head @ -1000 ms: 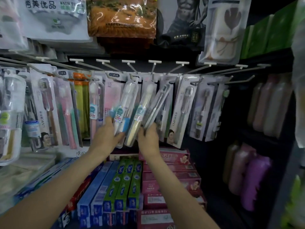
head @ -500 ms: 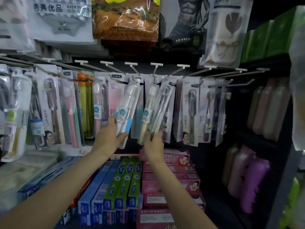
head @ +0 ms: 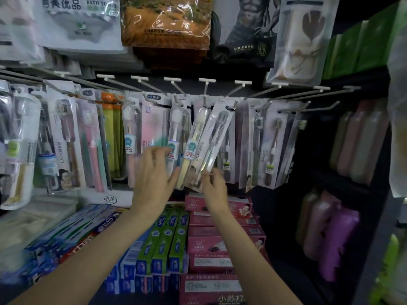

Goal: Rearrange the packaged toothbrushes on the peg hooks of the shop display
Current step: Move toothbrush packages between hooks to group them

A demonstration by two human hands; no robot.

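Observation:
Packaged toothbrushes hang in a row from white-tipped peg hooks (head: 206,89) across the middle of the display. My left hand (head: 152,179) is spread and motion-blurred in front of a clear pack with a white toothbrush (head: 176,128), which hangs straight; the thumb lies near a pack with a yellow toothbrush (head: 193,137). My right hand (head: 214,188) pinches the bottom edge of a white LMK pack with a grey toothbrush (head: 217,137). That pack is tilted, its top at a hook and its bottom swung left.
Below the hooks lie stacked toothpaste boxes: blue (head: 88,223), green (head: 167,238) and pink (head: 220,238). Large bagged goods (head: 165,20) hang above. Pale and purple bottles (head: 356,146) fill dark shelves at the right. A bare hook (head: 323,106) juts out right of the packs.
My left hand has let go of the white toothbrush pack and spread its fingers; that pack now hangs straight. My right hand still holds the grey toothbrush pack, which is less tilted.

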